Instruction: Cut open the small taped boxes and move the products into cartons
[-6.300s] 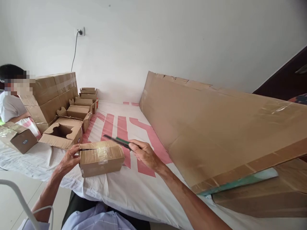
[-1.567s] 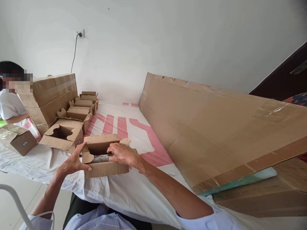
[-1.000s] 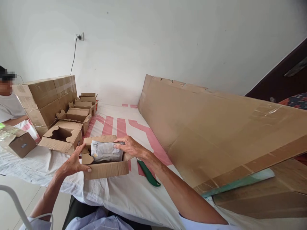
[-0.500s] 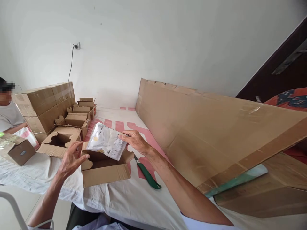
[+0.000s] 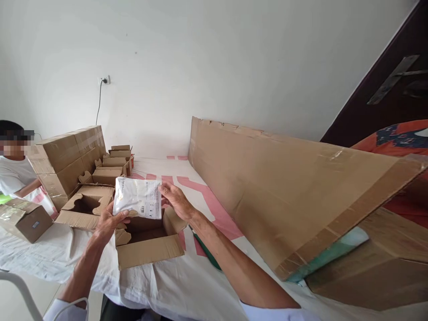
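Close head-worn view, forward and down over the sheet (image 5: pixel 180 285)

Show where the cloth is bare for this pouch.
Bare printed cloth runs from beyond the pouch back to the wall, between the row of open cartons and the cardboard panel. A narrower strip lies between the right forearm and that panel. Crowded at left: taped cartons stack beside the open row.

White packet (image 5: pixel 138 197) above open box (image 5: pixel 150 253)

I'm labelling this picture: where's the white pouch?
In the head view, left of centre, the pouch is held between the left hand at its lower left and the right hand at its right edge, just above the open box.
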The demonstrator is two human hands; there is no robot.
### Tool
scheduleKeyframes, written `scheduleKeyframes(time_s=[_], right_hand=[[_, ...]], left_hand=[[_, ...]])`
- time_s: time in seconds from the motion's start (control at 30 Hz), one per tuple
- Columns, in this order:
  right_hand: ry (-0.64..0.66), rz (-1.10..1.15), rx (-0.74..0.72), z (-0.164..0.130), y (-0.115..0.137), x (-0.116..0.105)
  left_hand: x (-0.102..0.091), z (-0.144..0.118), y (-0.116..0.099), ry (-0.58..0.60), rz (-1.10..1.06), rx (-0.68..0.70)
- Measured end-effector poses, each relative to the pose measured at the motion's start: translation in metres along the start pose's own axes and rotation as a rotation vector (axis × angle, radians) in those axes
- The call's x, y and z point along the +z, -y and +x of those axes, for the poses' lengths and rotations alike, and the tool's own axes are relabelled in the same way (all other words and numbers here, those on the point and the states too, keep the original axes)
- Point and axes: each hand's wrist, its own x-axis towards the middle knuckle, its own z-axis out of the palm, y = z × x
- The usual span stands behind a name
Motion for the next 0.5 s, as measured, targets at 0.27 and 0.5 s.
scheduleKeyframes(time_s=[0.27,0.5], right_hand=[[0.057,0.110,0.182,-0.025,-0.027,0.014],[0.069,0.343,0.150,-0.038,-0.009,0.039]], left_hand=[[0.006,-0.001,-0.005,-0.219,0.425,0.407],[0.018,-0.026,0.008,-0.027,0.968,0.891]])
